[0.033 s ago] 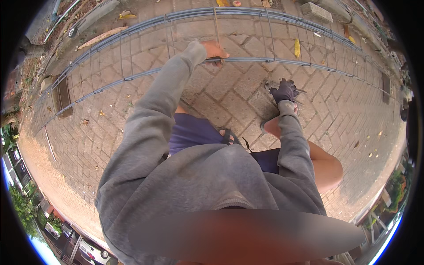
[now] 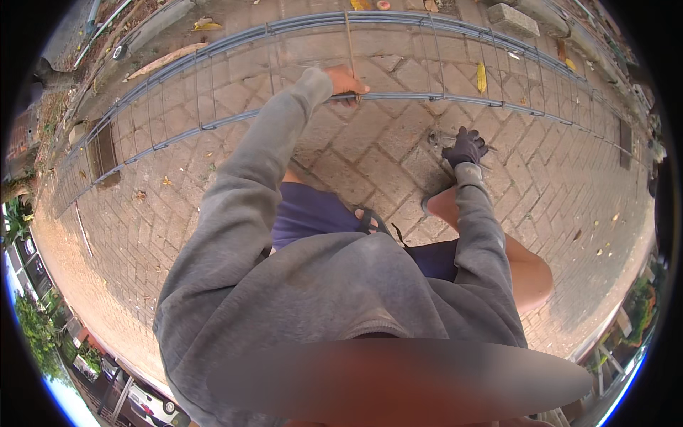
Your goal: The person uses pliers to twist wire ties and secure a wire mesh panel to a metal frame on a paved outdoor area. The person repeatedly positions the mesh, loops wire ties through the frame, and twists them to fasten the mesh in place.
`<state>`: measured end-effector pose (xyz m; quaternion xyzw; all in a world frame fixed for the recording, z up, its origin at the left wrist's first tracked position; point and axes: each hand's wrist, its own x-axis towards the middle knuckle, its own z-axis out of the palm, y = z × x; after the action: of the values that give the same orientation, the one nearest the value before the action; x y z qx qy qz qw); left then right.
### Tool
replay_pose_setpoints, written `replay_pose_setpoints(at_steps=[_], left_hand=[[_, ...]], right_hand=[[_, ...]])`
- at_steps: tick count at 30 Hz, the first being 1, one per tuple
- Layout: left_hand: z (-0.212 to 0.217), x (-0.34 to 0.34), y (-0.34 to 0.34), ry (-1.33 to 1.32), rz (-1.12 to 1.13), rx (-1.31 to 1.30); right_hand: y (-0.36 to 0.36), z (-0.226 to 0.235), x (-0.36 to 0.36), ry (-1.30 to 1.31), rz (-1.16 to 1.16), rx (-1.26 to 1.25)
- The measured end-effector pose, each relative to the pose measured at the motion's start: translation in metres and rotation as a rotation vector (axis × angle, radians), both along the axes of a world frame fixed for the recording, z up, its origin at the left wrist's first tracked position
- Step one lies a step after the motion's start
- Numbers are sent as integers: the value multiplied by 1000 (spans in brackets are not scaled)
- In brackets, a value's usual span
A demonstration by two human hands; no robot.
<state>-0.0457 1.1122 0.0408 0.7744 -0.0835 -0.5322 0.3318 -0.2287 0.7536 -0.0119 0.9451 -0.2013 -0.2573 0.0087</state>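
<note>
I have my bare left hand [image 2: 346,83] clenched on the near long bar [image 2: 398,96] of a rebar cage [image 2: 213,85] that lies lengthwise across the brick paving [image 2: 370,153] in front of me, right where a thin upright stirrup wire [image 2: 350,43] crosses it; gripping at that crossing seems to keep the two pieces pressed together. My right hand [image 2: 464,147], in a dark glove, is down near the pavers just beside my knee, closed around something small and metallic I cannot make out, probably kept low so it is ready to bring up to the joint. The cage rests on its side, so the long bars stay within arm's reach while I crouch.
</note>
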Motion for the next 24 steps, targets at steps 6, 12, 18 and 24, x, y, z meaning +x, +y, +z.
replay_pose_setpoints(at_steps=[6, 12, 18, 24], left_hand=[[4, 0, -7, -127, 106, 150], [6, -8, -11, -140, 301, 172], [-1, 3, -13, -139, 109, 293], [5, -2, -13, -84, 83, 329]], right_hand=[[-77, -47, -2, 74, 388, -175], [-107, -81, 0, -2, 600, -113], [-102, -59, 6, 98, 743, -47], [-90, -24, -6, 307, 203, 394]])
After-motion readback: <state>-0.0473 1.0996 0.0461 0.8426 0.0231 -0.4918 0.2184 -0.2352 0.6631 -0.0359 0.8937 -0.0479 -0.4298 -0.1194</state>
